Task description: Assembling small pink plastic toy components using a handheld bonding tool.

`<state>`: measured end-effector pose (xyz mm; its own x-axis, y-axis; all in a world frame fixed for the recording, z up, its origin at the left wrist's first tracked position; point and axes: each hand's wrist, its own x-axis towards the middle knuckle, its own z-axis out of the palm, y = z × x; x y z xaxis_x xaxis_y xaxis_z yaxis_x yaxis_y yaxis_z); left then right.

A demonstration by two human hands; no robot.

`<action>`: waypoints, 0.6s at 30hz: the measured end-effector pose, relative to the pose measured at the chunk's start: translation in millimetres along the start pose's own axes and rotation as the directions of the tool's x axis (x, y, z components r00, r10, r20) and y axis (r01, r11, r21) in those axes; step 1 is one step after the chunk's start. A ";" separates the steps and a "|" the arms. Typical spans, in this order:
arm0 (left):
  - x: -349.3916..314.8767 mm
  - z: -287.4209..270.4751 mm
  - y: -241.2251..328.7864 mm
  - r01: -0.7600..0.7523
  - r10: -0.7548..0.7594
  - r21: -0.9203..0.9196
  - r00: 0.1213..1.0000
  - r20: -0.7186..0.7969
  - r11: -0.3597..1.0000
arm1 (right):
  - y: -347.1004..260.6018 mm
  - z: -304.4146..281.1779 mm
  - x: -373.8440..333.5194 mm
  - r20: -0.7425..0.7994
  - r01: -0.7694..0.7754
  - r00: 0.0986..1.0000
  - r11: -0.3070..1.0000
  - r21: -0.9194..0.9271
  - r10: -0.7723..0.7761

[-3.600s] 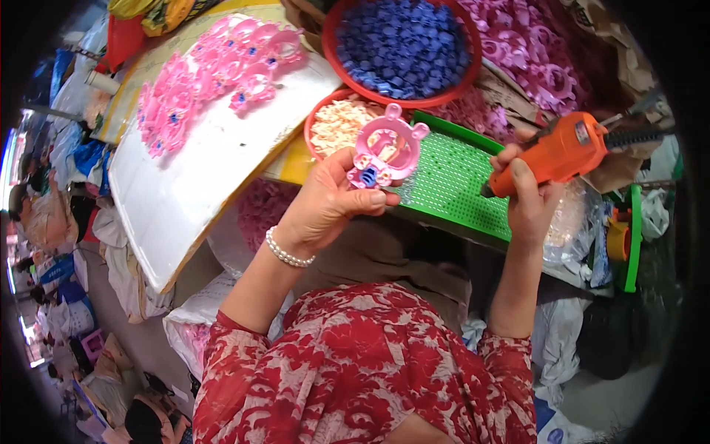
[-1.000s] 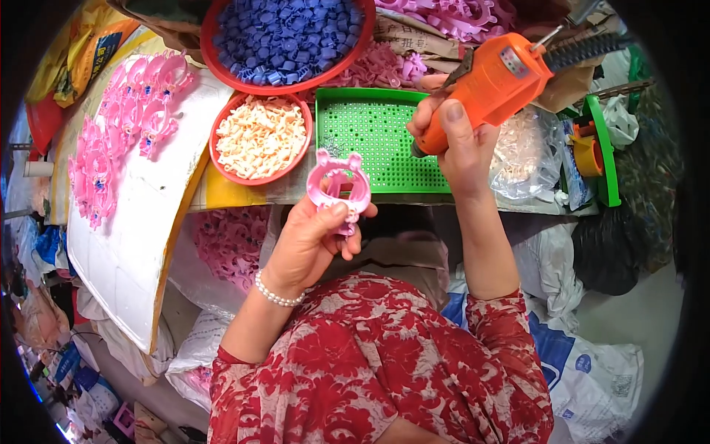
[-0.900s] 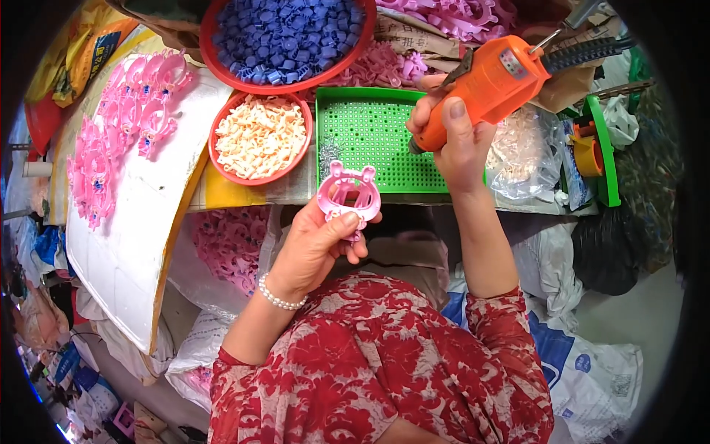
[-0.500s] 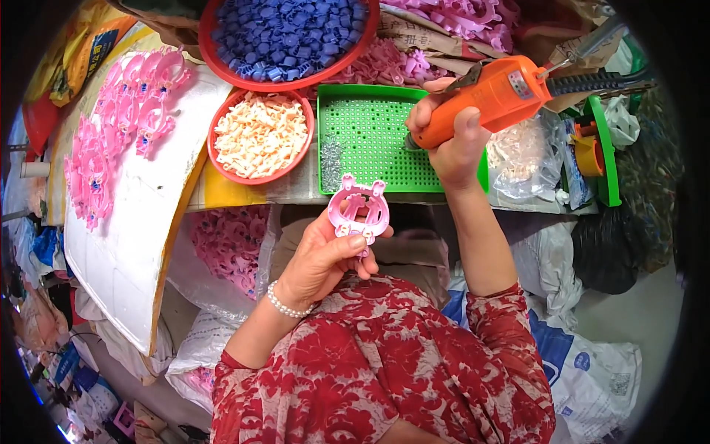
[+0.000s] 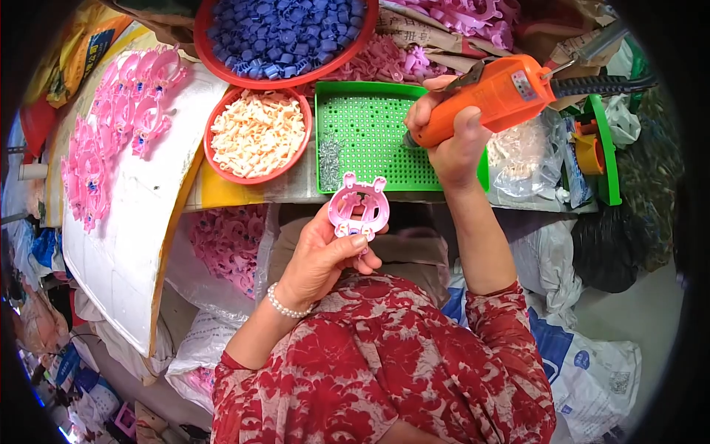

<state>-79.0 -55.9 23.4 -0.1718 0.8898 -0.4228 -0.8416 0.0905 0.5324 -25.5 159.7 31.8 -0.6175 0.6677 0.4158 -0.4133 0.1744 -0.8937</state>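
A pink plastic ring-shaped part (image 5: 378, 216) with small ears is pinched in my left hand (image 5: 323, 255), just in front of the table's near edge. My right hand (image 5: 460, 152) is wrapped round an orange electric screwdriver (image 5: 481, 100), whose tip points down to the left over the green perforated tray (image 5: 399, 172). A small heap of silvery screws (image 5: 330, 164) lies at the left end of that tray. The tool and the pink part are apart.
Left of the tray stand a red bowl of cream-coloured pieces (image 5: 303, 140) and a red basin of blue pieces (image 5: 364, 37). Several pink assemblies (image 5: 122, 111) lie on a white board (image 5: 140, 214). A cable (image 5: 599, 85) runs from the screwdriver. Plastic bags (image 5: 521, 159) sit at right.
Both hands stay almost where they were, with the same grips. The pink part is tilted very slightly differently, and the whole view has shifted a little.
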 end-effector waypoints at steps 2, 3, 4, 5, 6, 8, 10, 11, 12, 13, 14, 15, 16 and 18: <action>0.2 -2.9 -2.4 -0.037 0.036 0.021 0.998 0.044 0.999 | 0.6 0.7 0.6 0.000 -0.008 1.000 1.000 0.008 0.008; 0.3 -3.8 -3.6 -0.037 0.036 0.019 0.998 0.044 0.999 | 0.8 1.2 0.5 0.001 -0.014 1.000 1.000 0.015 0.014; 0.3 -4.5 -4.8 -0.041 0.040 0.025 0.998 0.044 0.999 | 0.7 1.7 0.0 0.002 -0.016 1.000 1.000 0.015 0.015; 0.2 -4.8 -5.4 -0.045 0.044 0.030 0.998 0.043 0.999 | 0.6 2.3 -0.2 -0.002 -0.021 1.000 1.000 0.007 0.021; 0.3 -4.6 -5.6 -0.046 0.045 0.029 0.998 0.042 0.999 | 0.4 2.7 -0.4 -0.005 -0.028 1.000 1.000 -0.001 0.028; 0.5 -3.5 -5.8 -0.033 0.032 0.056 0.999 0.018 0.998 | -0.7 2.0 -0.1 -0.005 -0.014 1.000 1.000 -0.017 0.014; 0.0 -2.4 -6.2 -0.041 0.041 0.071 0.999 0.008 0.997 | -3.5 1.8 -0.2 -0.007 -0.002 1.000 0.999 -0.032 0.002; -0.7 -1.4 -6.7 -0.048 0.049 0.088 0.999 -0.002 0.995 | -6.9 2.3 -0.8 -0.020 -0.005 1.000 0.999 -0.044 0.004; -1.1 -0.6 -6.8 -0.048 0.049 0.085 0.999 -0.004 0.995 | -10.0 2.4 -1.1 -0.034 -0.009 0.999 0.998 -0.057 0.007; -1.1 0.2 -6.7 -0.051 0.052 0.091 0.999 -0.003 0.995 | -12.7 1.3 -1.1 -0.032 -0.012 0.999 0.998 -0.057 0.011; -2.9 0.6 -5.9 -0.051 0.052 0.093 0.999 -0.007 0.994 | -15.0 1.4 -1.2 -0.009 -0.014 1.000 0.999 -0.050 0.013; -4.1 1.9 -5.0 -0.064 0.065 0.086 0.998 -0.007 0.994 | -17.8 1.8 -1.2 0.015 -0.015 1.000 0.999 -0.043 0.016; -4.1 2.3 -4.1 -0.061 0.062 0.078 0.998 -0.016 0.995 | -22.1 3.2 -1.4 0.019 -0.027 0.999 0.999 -0.042 0.028; -4.6 1.4 -5.4 -0.081 0.086 0.142 0.996 -0.029 0.986 | -33.4 6.6 -5.4 0.014 -0.066 0.998 0.997 0.032 0.066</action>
<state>-72.9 -59.8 23.5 -0.2587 0.8808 -0.3967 -0.7434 0.0806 0.6639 -12.8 145.5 60.5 -0.6524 0.6678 0.3583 -0.3924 0.1068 -0.9136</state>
